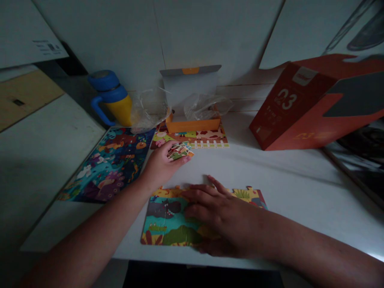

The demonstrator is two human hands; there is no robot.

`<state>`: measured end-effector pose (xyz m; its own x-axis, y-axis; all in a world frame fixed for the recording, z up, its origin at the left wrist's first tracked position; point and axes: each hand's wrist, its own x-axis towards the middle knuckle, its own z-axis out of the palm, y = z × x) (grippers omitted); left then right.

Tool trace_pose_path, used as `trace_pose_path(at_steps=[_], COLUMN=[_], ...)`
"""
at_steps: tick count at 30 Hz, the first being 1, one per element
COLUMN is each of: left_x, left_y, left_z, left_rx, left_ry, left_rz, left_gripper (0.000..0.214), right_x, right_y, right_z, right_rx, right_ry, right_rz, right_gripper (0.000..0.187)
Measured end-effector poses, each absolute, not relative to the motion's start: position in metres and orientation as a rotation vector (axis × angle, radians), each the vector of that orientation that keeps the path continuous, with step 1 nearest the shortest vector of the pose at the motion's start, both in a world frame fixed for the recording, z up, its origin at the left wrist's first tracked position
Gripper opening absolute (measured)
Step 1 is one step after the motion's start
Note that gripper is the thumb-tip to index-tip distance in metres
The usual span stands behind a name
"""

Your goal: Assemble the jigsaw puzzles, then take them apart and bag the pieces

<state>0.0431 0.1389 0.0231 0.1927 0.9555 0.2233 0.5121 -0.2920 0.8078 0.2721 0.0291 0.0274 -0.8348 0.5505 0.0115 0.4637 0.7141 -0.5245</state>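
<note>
A partly joined jigsaw puzzle (174, 224) with a hippo and a crocodile lies near the table's front edge. Knobs stick out along its far side. Over its middle and right part rests my right hand (216, 216), fingers stretched out and spread, hiding the pieces beneath. My left hand (168, 160), beyond the puzzle, is closed around a small stack of puzzle pieces (180, 151). Just behind that hand lies a farm picture sheet (210, 138) with a cow and a white fence. To its left is a dark blue picture sheet (111, 168) with animals.
An open orange box (193, 126) with clear plastic wrap (204, 107) stands at the back. Another clear bag (150, 110) sits beside a blue and yellow flask (115, 100). A large red box (294, 108) stands at the right. White panels close off the back.
</note>
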Motion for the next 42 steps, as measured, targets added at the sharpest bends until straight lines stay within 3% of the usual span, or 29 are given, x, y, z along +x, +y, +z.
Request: trace_pose_path(at_steps=[28, 42], left_x=[0.025, 0.029], left_y=[0.148, 0.142], left_z=[0.016, 0.016], left_rx=[1.783, 1.949], left_ry=[1.324, 1.353], left_rz=[1.070, 0.929], left_gripper=[0.047, 0.049], right_x=[0.310, 0.301], right_y=[0.077, 0.082], right_z=[0.013, 0.016], right_rx=[-1.093, -1.197], right_ry=[-2.643, -2.377], right_rz=[0.494, 0.485], right_gripper=[0.046, 0.033])
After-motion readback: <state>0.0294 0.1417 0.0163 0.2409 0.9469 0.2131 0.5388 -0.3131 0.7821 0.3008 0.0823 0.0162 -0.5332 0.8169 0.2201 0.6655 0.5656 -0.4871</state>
